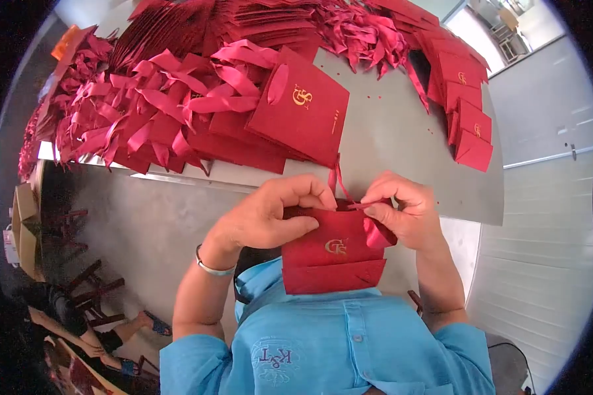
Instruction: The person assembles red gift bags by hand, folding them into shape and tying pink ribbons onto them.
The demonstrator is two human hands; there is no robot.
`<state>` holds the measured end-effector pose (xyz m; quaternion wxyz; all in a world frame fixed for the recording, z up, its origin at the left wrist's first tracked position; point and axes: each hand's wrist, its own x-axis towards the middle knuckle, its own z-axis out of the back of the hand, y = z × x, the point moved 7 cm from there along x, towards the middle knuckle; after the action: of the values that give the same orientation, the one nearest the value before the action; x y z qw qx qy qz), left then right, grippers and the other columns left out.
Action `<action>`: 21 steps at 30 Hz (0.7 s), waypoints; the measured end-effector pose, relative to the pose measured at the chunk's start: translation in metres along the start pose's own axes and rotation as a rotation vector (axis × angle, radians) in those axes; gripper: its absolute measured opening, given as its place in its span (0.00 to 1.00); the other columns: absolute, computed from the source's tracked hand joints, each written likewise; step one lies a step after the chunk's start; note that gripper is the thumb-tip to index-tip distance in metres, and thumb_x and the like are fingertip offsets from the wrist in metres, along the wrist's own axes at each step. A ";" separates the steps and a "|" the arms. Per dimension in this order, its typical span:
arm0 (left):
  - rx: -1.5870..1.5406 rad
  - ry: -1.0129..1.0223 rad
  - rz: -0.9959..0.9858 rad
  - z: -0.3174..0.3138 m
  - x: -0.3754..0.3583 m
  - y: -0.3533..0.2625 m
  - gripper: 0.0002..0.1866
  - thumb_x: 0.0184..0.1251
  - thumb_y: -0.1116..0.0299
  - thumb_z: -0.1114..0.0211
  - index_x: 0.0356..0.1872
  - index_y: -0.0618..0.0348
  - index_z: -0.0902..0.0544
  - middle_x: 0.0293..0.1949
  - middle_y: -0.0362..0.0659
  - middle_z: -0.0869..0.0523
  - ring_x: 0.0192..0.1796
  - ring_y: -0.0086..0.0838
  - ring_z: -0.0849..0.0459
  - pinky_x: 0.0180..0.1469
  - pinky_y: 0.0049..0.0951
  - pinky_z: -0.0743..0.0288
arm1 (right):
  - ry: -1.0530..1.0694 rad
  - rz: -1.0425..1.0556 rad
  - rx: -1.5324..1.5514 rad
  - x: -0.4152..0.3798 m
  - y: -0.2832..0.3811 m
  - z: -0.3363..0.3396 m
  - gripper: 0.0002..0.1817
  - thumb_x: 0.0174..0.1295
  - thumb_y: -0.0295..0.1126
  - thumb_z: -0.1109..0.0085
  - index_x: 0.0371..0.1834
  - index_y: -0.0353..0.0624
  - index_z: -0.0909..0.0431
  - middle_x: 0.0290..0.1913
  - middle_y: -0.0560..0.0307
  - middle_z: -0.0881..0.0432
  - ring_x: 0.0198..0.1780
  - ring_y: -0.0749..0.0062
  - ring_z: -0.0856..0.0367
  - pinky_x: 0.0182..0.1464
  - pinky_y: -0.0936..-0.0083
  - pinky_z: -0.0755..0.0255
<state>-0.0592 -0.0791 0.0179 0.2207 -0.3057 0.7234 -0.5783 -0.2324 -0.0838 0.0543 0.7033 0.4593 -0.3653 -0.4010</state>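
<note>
A small red paper bag [329, 266] with a gold logo is held close against the blue shirt. My left hand [277, 214] grips the bag's top edge at its left side, thumb on the front face and fingers at the opening. At the top right corner, my right hand [405, 207] pinches a red ribbon [377, 234], which loops down over the bag's right side. Part of the ribbon rises between the hands toward the table edge. The inside of the bag is mostly hidden.
On the grey table [382, 131], flat red bags with ribbons [178, 105] pile up at the left and back. Loose ribbons [369, 39] lie at the back middle. Folded red bags [468, 112] line the right. Another person's legs [122, 332] and stools show at lower left.
</note>
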 end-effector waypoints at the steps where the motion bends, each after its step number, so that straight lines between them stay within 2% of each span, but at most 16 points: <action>1: 0.000 -0.001 0.000 -0.001 -0.001 0.000 0.18 0.55 0.86 0.43 0.49 0.68 0.26 0.45 0.43 0.18 0.51 0.24 0.19 0.55 0.24 0.27 | -0.011 -0.062 0.039 -0.001 -0.002 0.002 0.05 0.54 0.21 0.33 0.33 0.36 0.20 0.31 0.56 0.20 0.35 0.72 0.25 0.38 0.78 0.31; 5: -0.072 -0.098 0.020 -0.002 -0.008 0.001 0.19 0.53 0.86 0.42 0.48 0.66 0.27 0.44 0.42 0.18 0.50 0.23 0.20 0.54 0.22 0.28 | -0.004 0.053 0.068 -0.002 0.002 0.011 0.06 0.54 0.22 0.32 0.32 0.34 0.21 0.31 0.55 0.20 0.35 0.69 0.26 0.37 0.76 0.33; 10: -0.136 -0.130 0.079 -0.005 -0.016 0.016 0.19 0.53 0.86 0.40 0.49 0.66 0.27 0.43 0.41 0.18 0.49 0.22 0.20 0.52 0.22 0.28 | 0.006 0.048 0.040 -0.007 0.004 0.006 0.07 0.53 0.24 0.31 0.31 0.35 0.21 0.31 0.55 0.20 0.35 0.70 0.26 0.37 0.76 0.33; 15: -0.351 -0.148 -0.001 -0.004 -0.019 0.025 0.21 0.52 0.86 0.36 0.49 0.65 0.28 0.43 0.43 0.18 0.49 0.24 0.20 0.53 0.23 0.28 | -0.014 0.027 0.050 -0.009 0.003 0.005 0.08 0.53 0.24 0.31 0.30 0.35 0.21 0.30 0.56 0.21 0.35 0.69 0.26 0.37 0.76 0.34; 18: -0.326 -0.163 0.008 -0.001 -0.020 0.032 0.22 0.52 0.87 0.35 0.49 0.64 0.28 0.43 0.43 0.18 0.49 0.25 0.20 0.53 0.25 0.28 | -0.017 -0.006 0.076 -0.010 -0.005 0.005 0.07 0.53 0.23 0.31 0.30 0.35 0.22 0.30 0.57 0.21 0.35 0.70 0.27 0.38 0.77 0.34; 20: -0.342 -0.145 0.017 0.001 -0.019 0.037 0.22 0.52 0.87 0.35 0.48 0.64 0.28 0.44 0.43 0.18 0.49 0.25 0.20 0.54 0.25 0.28 | -0.014 0.030 0.095 -0.011 -0.008 0.006 0.07 0.54 0.23 0.31 0.33 0.37 0.19 0.32 0.59 0.20 0.34 0.78 0.26 0.36 0.82 0.34; 21: -0.356 -0.121 0.022 0.001 -0.018 0.039 0.22 0.51 0.87 0.34 0.48 0.63 0.28 0.44 0.43 0.18 0.50 0.24 0.20 0.54 0.25 0.28 | -0.012 0.027 0.097 -0.011 -0.010 0.005 0.07 0.54 0.23 0.31 0.33 0.37 0.19 0.32 0.59 0.20 0.34 0.78 0.26 0.36 0.82 0.34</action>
<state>-0.0526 -0.0616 -0.0209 0.2128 -0.3662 0.8030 -0.4194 -0.2436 -0.0783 0.0450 0.6836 0.4855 -0.3946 -0.3759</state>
